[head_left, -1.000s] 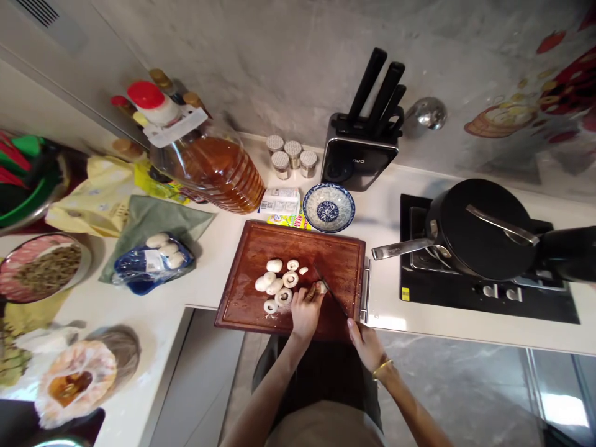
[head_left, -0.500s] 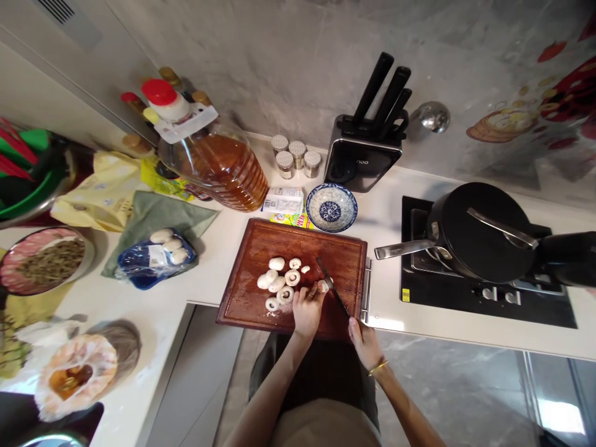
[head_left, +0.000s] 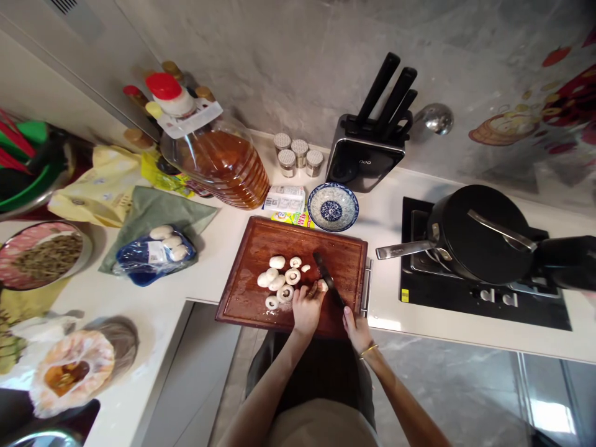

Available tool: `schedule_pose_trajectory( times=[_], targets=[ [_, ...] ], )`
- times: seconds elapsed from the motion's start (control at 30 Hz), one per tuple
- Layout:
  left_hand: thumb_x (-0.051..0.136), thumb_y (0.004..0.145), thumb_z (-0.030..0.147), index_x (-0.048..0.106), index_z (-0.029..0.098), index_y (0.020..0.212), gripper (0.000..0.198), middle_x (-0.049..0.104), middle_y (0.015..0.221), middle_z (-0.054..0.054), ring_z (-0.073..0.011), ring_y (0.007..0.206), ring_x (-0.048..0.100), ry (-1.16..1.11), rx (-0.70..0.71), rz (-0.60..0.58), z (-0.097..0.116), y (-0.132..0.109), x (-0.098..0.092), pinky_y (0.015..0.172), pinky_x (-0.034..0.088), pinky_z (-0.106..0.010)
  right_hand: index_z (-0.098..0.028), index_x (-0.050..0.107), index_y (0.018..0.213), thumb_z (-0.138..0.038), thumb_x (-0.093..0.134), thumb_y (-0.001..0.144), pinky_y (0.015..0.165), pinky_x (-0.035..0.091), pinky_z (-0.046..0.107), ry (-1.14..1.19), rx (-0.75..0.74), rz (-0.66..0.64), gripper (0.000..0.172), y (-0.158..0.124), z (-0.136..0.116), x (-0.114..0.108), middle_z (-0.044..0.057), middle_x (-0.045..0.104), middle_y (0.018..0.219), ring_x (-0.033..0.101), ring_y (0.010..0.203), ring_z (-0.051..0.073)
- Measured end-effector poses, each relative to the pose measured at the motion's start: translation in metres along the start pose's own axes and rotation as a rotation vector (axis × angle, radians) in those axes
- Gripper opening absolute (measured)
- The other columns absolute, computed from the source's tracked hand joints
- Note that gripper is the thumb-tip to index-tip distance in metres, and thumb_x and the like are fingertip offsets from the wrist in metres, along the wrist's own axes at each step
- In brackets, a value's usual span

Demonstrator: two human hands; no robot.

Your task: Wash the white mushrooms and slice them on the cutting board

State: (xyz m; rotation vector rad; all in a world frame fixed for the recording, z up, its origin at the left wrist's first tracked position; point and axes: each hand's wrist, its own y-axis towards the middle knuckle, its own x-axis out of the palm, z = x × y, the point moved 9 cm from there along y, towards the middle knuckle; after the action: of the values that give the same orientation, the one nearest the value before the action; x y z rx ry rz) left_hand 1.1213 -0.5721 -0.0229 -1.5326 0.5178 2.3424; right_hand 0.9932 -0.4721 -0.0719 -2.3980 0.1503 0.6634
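Note:
A brown wooden cutting board (head_left: 256,242) lies on the counter in front of me. Several white mushrooms (head_left: 285,293), some with their stem side up, are grouped on its left half. My left hand (head_left: 308,308) presses its curled fingers on a small mushroom piece (head_left: 323,285), mostly hidden by the fingertips. My right hand (head_left: 357,331) grips a dark knife (head_left: 329,279) by its handle. The blade slants up and left across the board, right beside my left fingertips and the piece. A small mushroom bit (head_left: 305,268) lies apart from the group.
A blue-and-white bowl (head_left: 332,207) stands behind the board, near a knife block (head_left: 365,158). A large oil bottle (head_left: 218,161) is at the back left. To the left is a blue tray of mushrooms (head_left: 144,257); to the right, a lidded black pan (head_left: 479,236) on the stove.
My right hand has moved slightly left and up with the knife, its blade now turned more broadly over the board. My left hand stays on the mushroom piece.

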Motion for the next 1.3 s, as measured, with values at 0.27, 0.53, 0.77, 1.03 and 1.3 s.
schedule_pose_trajectory(
  times=[0.27, 0.53, 0.77, 1.03, 1.3],
  targets=[
    [0.046, 0.090, 0.022, 0.063, 0.025, 0.113, 0.029, 0.067, 0.110, -0.006, -0.0245, 0.084, 0.055, -0.001, -0.036, -0.038, -0.001, -0.002, 0.002, 0.066, 0.039, -0.040, -0.024, 0.042, 0.056, -0.057, 0.017, 0.091, 0.057, 0.037, 0.029, -0.044, -0.030, 0.056, 0.055, -0.020, -0.009, -0.011, 0.000, 0.050, 0.052, 0.051, 0.053, 0.017],
    [0.049, 0.089, 0.021, 0.064, 0.023, 0.111, 0.027, 0.069, 0.105, -0.006, -0.0233, 0.082, 0.055, 0.015, -0.019, -0.019, 0.001, 0.000, -0.004, 0.067, 0.038, -0.038, -0.023, 0.041, 0.054, -0.060, 0.016, 0.090, 0.057, 0.035, 0.028, -0.048, -0.002, 0.019, 0.058, -0.026, -0.013, -0.018, 0.000, 0.049, 0.051, 0.049, 0.052, 0.015],
    [0.050, 0.088, 0.018, 0.064, 0.022, 0.112, 0.028, 0.069, 0.106, -0.004, -0.0218, 0.082, 0.055, 0.121, -0.018, -0.100, 0.000, 0.001, 0.001, 0.069, 0.037, -0.037, -0.023, 0.039, 0.046, -0.062, 0.017, 0.089, 0.053, 0.034, 0.028, 0.039, 0.058, -0.082, 0.062, -0.013, -0.004, -0.007, -0.001, 0.043, 0.043, 0.045, 0.044, 0.013],
    [0.050, 0.089, 0.021, 0.062, 0.023, 0.115, 0.029, 0.067, 0.113, -0.003, -0.0229, 0.083, 0.053, 0.138, -0.013, -0.121, -0.003, -0.003, 0.006, 0.070, 0.035, -0.038, -0.023, 0.043, 0.059, -0.058, 0.019, 0.090, 0.054, 0.034, 0.029, 0.036, -0.040, 0.135, 0.053, -0.013, 0.006, 0.007, 0.001, 0.050, 0.052, 0.048, 0.051, 0.016],
    [0.048, 0.089, 0.020, 0.060, 0.022, 0.119, 0.032, 0.065, 0.116, -0.005, -0.0233, 0.085, 0.054, 0.099, -0.023, -0.115, -0.006, -0.006, 0.009, 0.074, 0.036, -0.039, -0.022, 0.042, 0.057, -0.056, 0.019, 0.092, 0.056, 0.033, 0.027, 0.019, -0.032, 0.088, 0.054, -0.030, -0.004, -0.004, -0.001, 0.047, 0.051, 0.048, 0.050, 0.015]
  ],
)
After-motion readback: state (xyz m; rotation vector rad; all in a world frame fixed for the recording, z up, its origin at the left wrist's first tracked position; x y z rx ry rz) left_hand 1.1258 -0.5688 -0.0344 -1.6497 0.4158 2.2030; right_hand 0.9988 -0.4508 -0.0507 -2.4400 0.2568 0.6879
